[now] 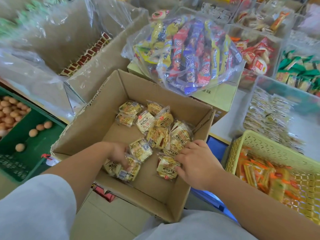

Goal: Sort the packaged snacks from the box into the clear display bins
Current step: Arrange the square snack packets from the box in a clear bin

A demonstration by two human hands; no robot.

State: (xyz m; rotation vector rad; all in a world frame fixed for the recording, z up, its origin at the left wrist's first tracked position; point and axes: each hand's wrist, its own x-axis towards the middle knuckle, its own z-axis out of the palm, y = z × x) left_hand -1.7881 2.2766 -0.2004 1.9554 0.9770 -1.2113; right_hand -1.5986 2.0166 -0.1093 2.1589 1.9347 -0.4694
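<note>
- Open cardboard box (97, 122) dead centre, flaps up, with a loose scatter of pale yellow snack packets (155, 122) across its floor, thickest toward the far-right corner.
- Left grip (117, 152) down inside at the near left, fingers curled tight round the near-left packet (124, 170), with a barcode label showing just below the fingertips.
- Right grip (199, 163) in over the right wall, fingers bent onto the heap, thumb touching the edge of the near-right packet (166, 168). Can't tell whether it is actually closed on anything or just resting there.
- Pale sleeves on both arms along the bottom of the view.
- Just behind the box, on a pale yellow carton (223, 99), a clear bag (190, 54) stuffed with long wrappers in blue, red and yellow.
- Off to the right, clear display bins (251, 32): red-and-white packets in the far one, green-and-yellow packs (297, 70) beside it, small pale packets in the nearer bin (251, 108).
- Nearest on the right, a yellow lattice basket (270, 148) holding orange packets (256, 172).
- Over on the left, a big lined carton (103, 63) draped in clear plastic, with a row of dark red packets (86, 54) along its inner wall.
- Nearer on that side, a green crate (43, 135) with brown eggs (8, 111).
</note>
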